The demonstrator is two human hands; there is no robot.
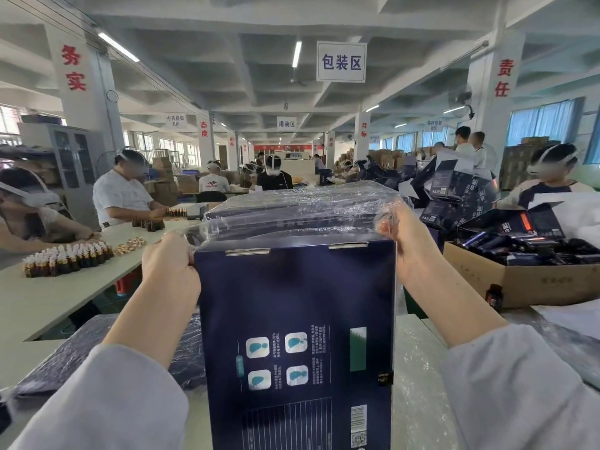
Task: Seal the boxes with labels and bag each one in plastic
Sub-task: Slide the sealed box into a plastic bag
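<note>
1. Navy-blue cardboard fills the middle of the view: a tall box (295, 319) stands upright on the worktop just in front of the person. Its printed back, with four small pale pictures and a barcode, faces the camera.
2. Pale worktop (412, 368) under the box is covered in crinkled clear film.
3. Just behind the box lies a stack of wrapped boxes (292, 206), dark and shiny under plastic.
4. On the right sits a brown carton (526, 280), open and heaped with small dark packets.
5. On the left, under the left forearm, a flat wrapped box (81, 362) lies on the worktop.
6. Both arms wear pale grey sleeves (113, 401) and reach forward, one on each side of the box.
7. The left hand (168, 258) is at the box's top left corner, fingers curled and gripping.
8. The right hand (409, 241) is at the top right corner, fingers pinching. The two hands are held apart by the box's width.
9. Both hands grip a clear plastic bag (386, 211), bunched at the box's top edge. Whether its mouth is already over the top cannot be told.
10. Further left, a long table (48, 297) holds rows of small amber bottles (68, 258), with seated workers beside it.
11. One single bottle (495, 297) stands just beside the carton.
</note>
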